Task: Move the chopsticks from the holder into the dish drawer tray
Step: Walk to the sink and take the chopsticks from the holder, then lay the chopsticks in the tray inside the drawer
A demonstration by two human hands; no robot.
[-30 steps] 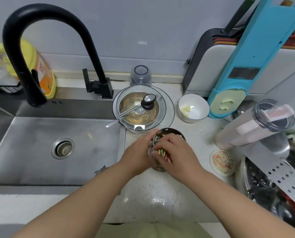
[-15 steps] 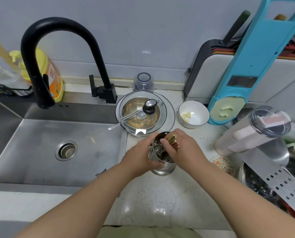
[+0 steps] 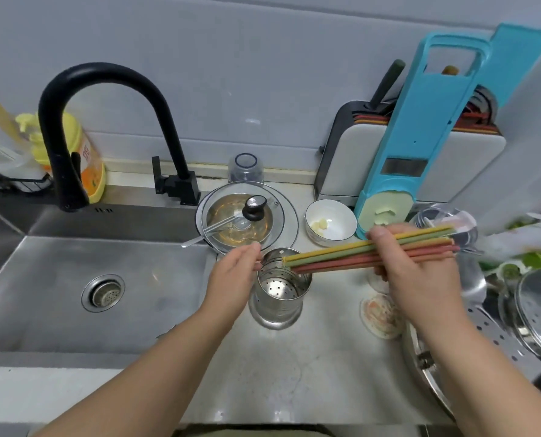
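A bundle of several coloured chopsticks [image 3: 335, 255], yellow, green and red, lies almost level in the air above the counter, gripped in my right hand [image 3: 420, 272]. Their left ends hover over the mouth of the perforated steel holder [image 3: 278, 294], which stands upright on the counter with nothing showing inside. My left hand [image 3: 234, 279] rests against the holder's left side, fingers loosely curled at its rim. The dish drawer tray is not in view.
A sink [image 3: 58, 294] with a black faucet [image 3: 73, 146] fills the left. Behind the holder sit a glass-lidded pan [image 3: 247, 216] and a white bowl [image 3: 330, 223]. A blue slicer [image 3: 401, 171], a knife block, steel lids [image 3: 540, 313] and a perforated rack crowd the right.
My right hand has drawn the chopsticks out of the holder and swung them up and to the right, level. My left hand has stayed at the holder's side.
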